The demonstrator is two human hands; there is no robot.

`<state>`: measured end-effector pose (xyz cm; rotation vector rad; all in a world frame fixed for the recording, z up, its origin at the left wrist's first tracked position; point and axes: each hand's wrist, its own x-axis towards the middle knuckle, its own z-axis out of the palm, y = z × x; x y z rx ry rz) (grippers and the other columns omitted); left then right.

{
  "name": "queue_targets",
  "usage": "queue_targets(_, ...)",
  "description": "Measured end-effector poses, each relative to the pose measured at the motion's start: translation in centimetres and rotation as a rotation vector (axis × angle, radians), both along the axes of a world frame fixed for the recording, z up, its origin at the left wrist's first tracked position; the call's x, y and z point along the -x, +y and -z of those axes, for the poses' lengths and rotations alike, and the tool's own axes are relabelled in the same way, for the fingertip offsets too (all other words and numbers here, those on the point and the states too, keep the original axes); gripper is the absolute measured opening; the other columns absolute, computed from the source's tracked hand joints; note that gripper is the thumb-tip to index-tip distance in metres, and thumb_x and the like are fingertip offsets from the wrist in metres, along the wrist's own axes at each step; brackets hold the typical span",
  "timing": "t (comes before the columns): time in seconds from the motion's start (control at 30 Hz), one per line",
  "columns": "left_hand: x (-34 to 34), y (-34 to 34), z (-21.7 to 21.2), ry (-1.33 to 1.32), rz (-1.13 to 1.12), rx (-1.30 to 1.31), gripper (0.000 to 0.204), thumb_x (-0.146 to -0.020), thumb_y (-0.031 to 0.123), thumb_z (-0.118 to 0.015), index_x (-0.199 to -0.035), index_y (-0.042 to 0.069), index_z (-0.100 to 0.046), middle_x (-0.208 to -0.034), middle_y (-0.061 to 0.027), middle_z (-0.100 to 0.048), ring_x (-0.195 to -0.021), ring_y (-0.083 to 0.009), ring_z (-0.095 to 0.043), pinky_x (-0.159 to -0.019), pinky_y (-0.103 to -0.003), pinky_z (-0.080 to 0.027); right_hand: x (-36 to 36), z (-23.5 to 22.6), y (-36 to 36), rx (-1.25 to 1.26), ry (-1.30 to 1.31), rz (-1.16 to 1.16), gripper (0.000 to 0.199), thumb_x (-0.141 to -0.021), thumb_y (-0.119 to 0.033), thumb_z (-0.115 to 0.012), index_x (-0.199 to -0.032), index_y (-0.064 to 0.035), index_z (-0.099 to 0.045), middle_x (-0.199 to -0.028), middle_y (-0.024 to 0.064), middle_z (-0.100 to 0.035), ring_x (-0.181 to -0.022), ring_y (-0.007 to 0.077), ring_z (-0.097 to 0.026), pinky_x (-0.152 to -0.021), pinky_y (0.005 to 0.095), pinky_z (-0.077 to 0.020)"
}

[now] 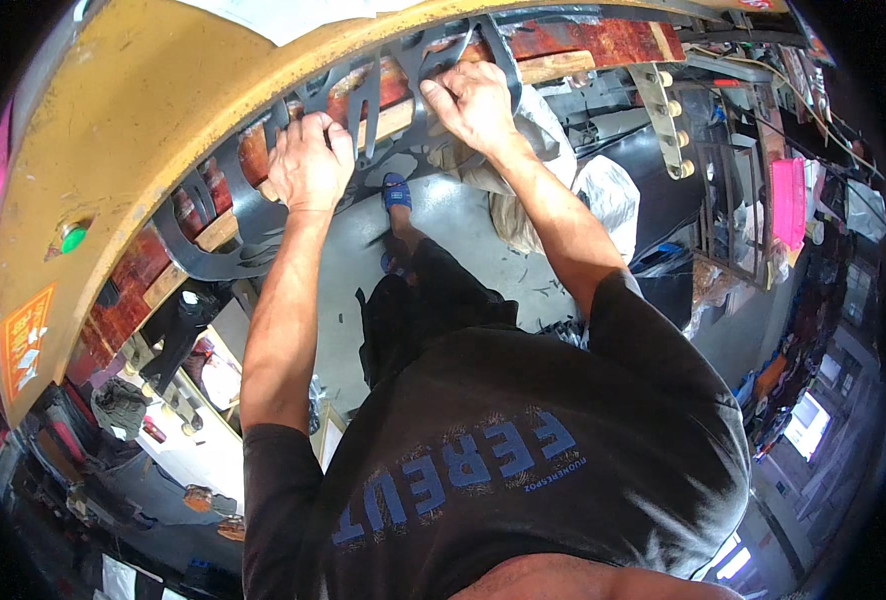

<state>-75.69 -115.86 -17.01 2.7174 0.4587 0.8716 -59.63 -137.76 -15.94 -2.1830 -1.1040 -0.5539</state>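
Observation:
A dark grey, bendy-looking sheet point(233, 266) with long slots and cut-outs lies across a worn red-brown board point(635, 42) under the machine's yellow beam. On its near edge, left of centre, my left hand point(308, 165) is closed, fingers curled over the sheet. Farther off and to the right, my right hand point(478, 108) also grips the sheet, its fingertips partly hidden. Narrow strips of the sheet run between both hands, and a pale wooden strip point(218, 231) shows through the gaps.
The yellow beam point(133, 120) arches over the far side, carrying a green button point(73, 237). Pale sacks point(608, 195) stand right of my legs, near a metal bracket with rollers point(663, 120). A pink basket point(788, 203) is farther right. Blue sandals point(397, 192) show below.

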Motion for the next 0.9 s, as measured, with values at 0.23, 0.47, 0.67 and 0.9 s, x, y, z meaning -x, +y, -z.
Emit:
queue_targets(0.23, 7.2, -7.0, -1.7, -0.078, 0.081, 0.335, 0.013, -0.094, 0.021, -0.070, -0.100, 0.010, -0.068, -0.096, -0.0147, -0.066, -0.094, -0.0378, -0.065, -0.083, -0.052, -0.052, 6.3, -3.0, -7.0, -0.100, 0.479, -0.080, 0.016, -0.096, -0.017, -0.078, -0.094, -0.0014, -0.080, -0.092, 0.0130, -0.077, -0.092, 0.0284, -0.074, -0.089, 0.0391, -0.0573)
queue_targets(0.47, 3.1, -10.7, -3.1, -0.116, 0.299, 0.094, 0.015, -0.090, 0.027, -0.075, -0.094, 0.014, -0.070, -0.094, -0.0077, -0.062, -0.094, -0.0310, -0.060, -0.083, -0.048, -0.048, 0.9, -7.1, -4.6, 0.170, 0.295, 0.255, 0.084, -0.082, -0.057, -0.083, -0.150, -0.0127, -0.062, -0.158, 0.0299, -0.048, -0.141, 0.0462, -0.051, -0.120, 0.0499, -0.0420)
queue_targets(0.67, 6.6, -16.6, -0.6, -0.036, 0.215, 0.045, 0.018, -0.087, 0.031, -0.076, -0.086, 0.017, -0.066, -0.089, -0.0052, -0.061, -0.088, -0.0283, -0.061, -0.076, -0.047, -0.047, 5.7, -4.6, -5.1, 0.480, 0.222, 0.334, 0.088, -0.073, -0.053, -0.082, -0.152, -0.0195, -0.063, -0.162, 0.0327, -0.038, -0.141, 0.0537, -0.043, -0.118, 0.0572, -0.0418)
queue_targets(0.9, 9.2, -17.9, 0.4, -0.036, 0.218, 0.073, 0.017, -0.087, 0.029, -0.074, -0.085, 0.014, -0.068, -0.088, -0.0073, -0.063, -0.088, -0.0301, -0.062, -0.077, -0.048, -0.048, 3.7, -12.2, -10.1, -0.015, 0.975, 0.140, 0.076, -0.070, -0.031, -0.087, -0.138, -0.0008, -0.072, -0.135, 0.0186, -0.070, -0.117, 0.0252, -0.070, -0.101, 0.0330, -0.0553)
